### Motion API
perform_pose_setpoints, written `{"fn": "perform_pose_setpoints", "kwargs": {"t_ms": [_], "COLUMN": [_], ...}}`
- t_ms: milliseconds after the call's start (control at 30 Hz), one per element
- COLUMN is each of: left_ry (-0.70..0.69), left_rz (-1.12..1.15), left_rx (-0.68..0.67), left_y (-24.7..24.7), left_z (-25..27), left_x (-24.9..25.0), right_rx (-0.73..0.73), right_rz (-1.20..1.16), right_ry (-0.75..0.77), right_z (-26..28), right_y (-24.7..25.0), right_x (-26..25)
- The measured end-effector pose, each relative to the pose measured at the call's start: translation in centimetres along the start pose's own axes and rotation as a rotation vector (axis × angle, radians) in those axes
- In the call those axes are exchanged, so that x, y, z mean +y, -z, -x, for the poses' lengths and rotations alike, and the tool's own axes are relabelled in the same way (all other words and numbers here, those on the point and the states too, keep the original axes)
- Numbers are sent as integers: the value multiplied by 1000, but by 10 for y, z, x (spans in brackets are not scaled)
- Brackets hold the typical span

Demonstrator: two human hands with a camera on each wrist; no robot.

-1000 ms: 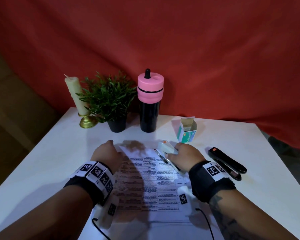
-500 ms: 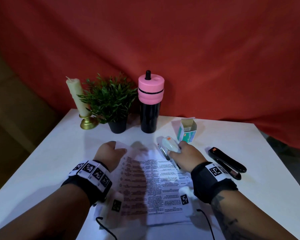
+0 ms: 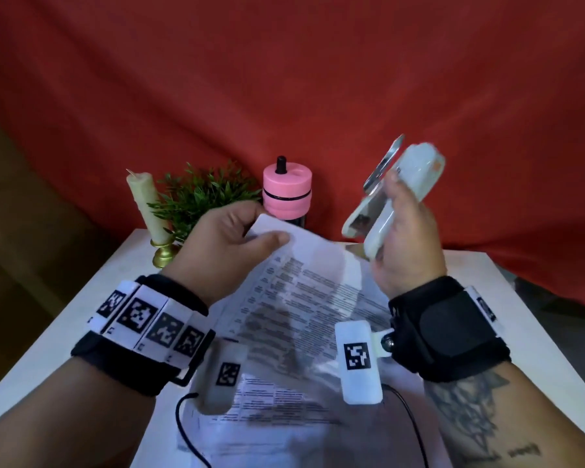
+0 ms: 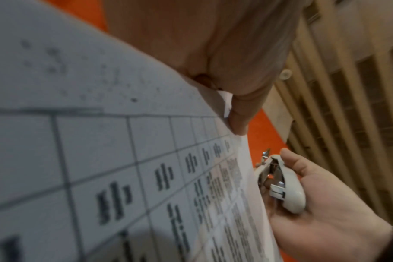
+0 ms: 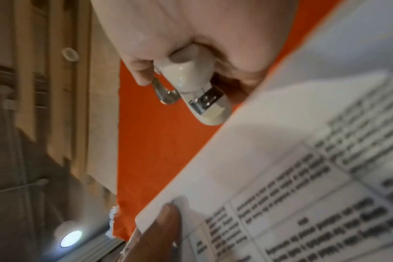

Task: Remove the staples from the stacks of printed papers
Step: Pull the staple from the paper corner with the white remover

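White printed sheets, the stack of papers (image 3: 311,298), hang lifted off the counter (image 3: 507,332) in the head view, their top corner pinched between thumb and fingers of the left hand (image 3: 227,251) at about ten o'clock of centre. At two o'clock the right hand (image 3: 406,238) curls round a pale plastic staple remover (image 3: 395,194), metal blade pointing up, well clear of the paper. More sheets lie flat underneath, near six o'clock.

From the left wrist, the left grip is pressed onto the paper's corner, and the remover sits in the right palm at four o'clock, just beside the sheet's edge.

From the right wrist, fingers wrap the remover at twelve o'clock; the paper corner and left thumb show at six o'clock. No staple is visible in any view.

Paper this thin is light, floppy and tears easily, so I judge it best held close to the stapled corner.
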State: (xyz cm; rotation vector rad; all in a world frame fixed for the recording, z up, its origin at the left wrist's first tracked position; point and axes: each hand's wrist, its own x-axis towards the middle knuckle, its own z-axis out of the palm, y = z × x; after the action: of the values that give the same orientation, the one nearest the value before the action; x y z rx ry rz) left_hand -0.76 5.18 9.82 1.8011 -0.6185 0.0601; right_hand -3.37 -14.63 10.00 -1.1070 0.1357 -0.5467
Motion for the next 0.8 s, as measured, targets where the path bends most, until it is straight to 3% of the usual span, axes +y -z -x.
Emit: {"fn": "perform_pose_setpoints", "kwargs": {"t_ms": [67, 200, 567, 800], "left_ry": [-80, -97, -118, -119], "left_rz": [-14, 0, 7, 142], "left_rx": [15, 63, 143, 125], "left_y": [-4, -25, -62, -73], "left_z": [-1, 2, 21, 24], "left_x": [13, 13, 14, 18], "right_rx": [21, 29, -4, 2], "right_rz": [-15, 151, 403, 400], "right_ry": [130, 284, 323, 364], "right_z": [4, 16, 34, 33], "right_y": [-9, -21, -16, -9], "right_x": [-18, -32, -20, -22]}}
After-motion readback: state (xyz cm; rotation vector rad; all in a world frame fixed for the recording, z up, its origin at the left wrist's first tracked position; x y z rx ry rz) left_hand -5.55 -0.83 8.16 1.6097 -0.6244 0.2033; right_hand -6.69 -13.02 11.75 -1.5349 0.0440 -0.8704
